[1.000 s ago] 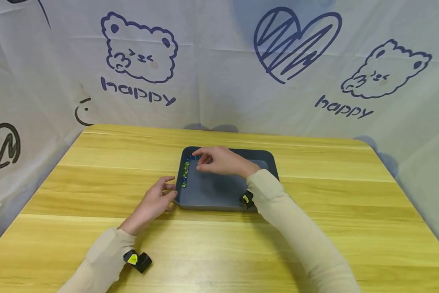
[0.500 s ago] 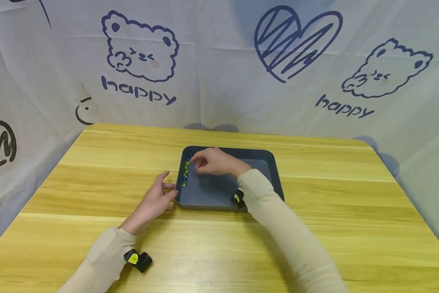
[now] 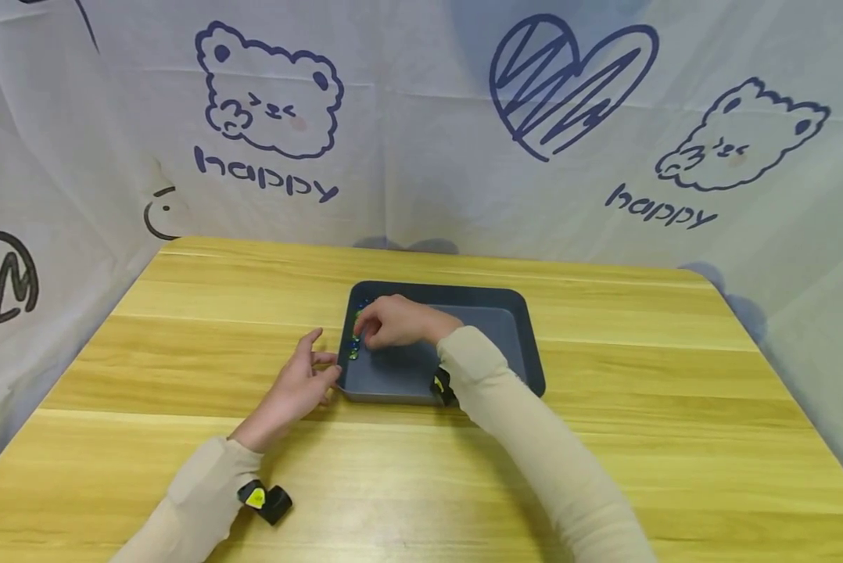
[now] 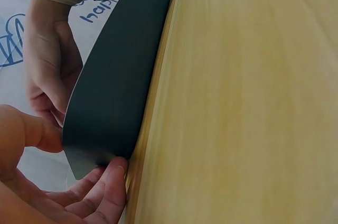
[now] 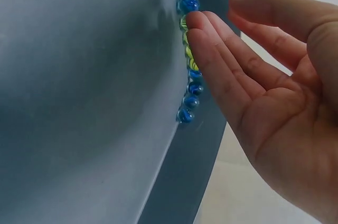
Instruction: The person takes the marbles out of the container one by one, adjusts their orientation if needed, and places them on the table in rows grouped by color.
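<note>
A dark grey rectangular tray (image 3: 488, 313) lies on the wooden table. Along its left wall runs a row of glass marbles (image 5: 193, 101), some blue and some yellow-green, partly hidden by the right hand. Inside the tray, my right hand (image 3: 396, 322) reaches to this row from the right. The right wrist view shows its long fingers (image 5: 216, 71) nearly straight, tips against the marbles, thumb apart. At the tray's front left corner is my left hand (image 3: 300, 385). Its thumb (image 4: 45, 135) rests at the rim while the fingertips touch the wall's lower edge, so it holds that corner.
The wooden table (image 3: 640, 407) extends around the tray on all sides. White cloth (image 3: 421, 156) with drawn bears and a heart hangs behind and at the sides. Dark wrist cameras (image 3: 270, 502) are strapped over both pale sleeves.
My right hand has moved left and toward the front, from the far left corner down the marble row. Blue marbles by the far wall now sit nearer that corner. The left hand stays put.
</note>
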### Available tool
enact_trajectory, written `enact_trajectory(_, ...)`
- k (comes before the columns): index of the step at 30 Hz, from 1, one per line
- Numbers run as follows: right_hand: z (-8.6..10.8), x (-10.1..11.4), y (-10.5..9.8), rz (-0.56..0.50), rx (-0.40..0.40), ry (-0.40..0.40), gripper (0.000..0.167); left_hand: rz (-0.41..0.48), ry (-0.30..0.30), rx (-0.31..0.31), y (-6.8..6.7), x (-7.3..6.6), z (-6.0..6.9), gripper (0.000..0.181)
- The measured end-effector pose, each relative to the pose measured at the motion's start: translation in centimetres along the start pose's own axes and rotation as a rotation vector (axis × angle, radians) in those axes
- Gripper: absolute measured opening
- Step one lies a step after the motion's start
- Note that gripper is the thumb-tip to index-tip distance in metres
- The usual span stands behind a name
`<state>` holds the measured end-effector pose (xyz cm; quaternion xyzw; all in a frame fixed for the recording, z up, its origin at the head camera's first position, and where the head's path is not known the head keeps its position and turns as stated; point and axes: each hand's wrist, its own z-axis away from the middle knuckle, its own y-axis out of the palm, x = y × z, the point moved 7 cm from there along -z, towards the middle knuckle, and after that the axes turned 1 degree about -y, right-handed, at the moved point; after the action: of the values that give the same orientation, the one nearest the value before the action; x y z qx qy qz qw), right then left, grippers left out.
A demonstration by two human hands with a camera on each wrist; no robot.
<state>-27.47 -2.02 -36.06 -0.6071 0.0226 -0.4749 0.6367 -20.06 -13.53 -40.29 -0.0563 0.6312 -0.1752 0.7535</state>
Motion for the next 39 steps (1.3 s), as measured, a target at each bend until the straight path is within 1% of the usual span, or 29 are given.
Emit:
enact_trajectory(4,-0.4,0.0,0.3,0.018,0.025,0.02,0.028,-0.005,0.001,0.004,0.1,0.0,-0.1,0.069)
enact_trajectory(10,-0.8,-0.2,0.7,-0.031,0.04,0.048,0.025,-0.012,-0.003,0.005,0.1,0.2,0.0,0.07)
enact_trajectory(15,-1.2,-0.4,0.8,-0.051,0.04,0.068,0.021,-0.018,0.0,-0.009,0.0,0.3,0.0,0.07)
enact_trajectory(21,-1.6,-0.5,0.8,-0.038,0.036,0.084,0.018,-0.02,0.004,-0.018,-0.1,0.3,0.0,0.069)
enact_trajectory(29,-2.1,-0.2,0.8,-0.013,0.057,0.069,0.018,-0.022,0.01,-0.028,-0.1,-0.1,0.1,0.069)
enact_trajectory(35,-2.3,-0.2,1.0,-0.005,0.067,0.096,0.016,-0.031,0.003,-0.024,-0.2,-0.1,0.0,0.068)
enact_trajectory(39,-2.4,-0.1,1.0,0.006,0.061,0.11,0.014,-0.028,0.007,-0.033,-0.2,-0.1,0.0,0.068)
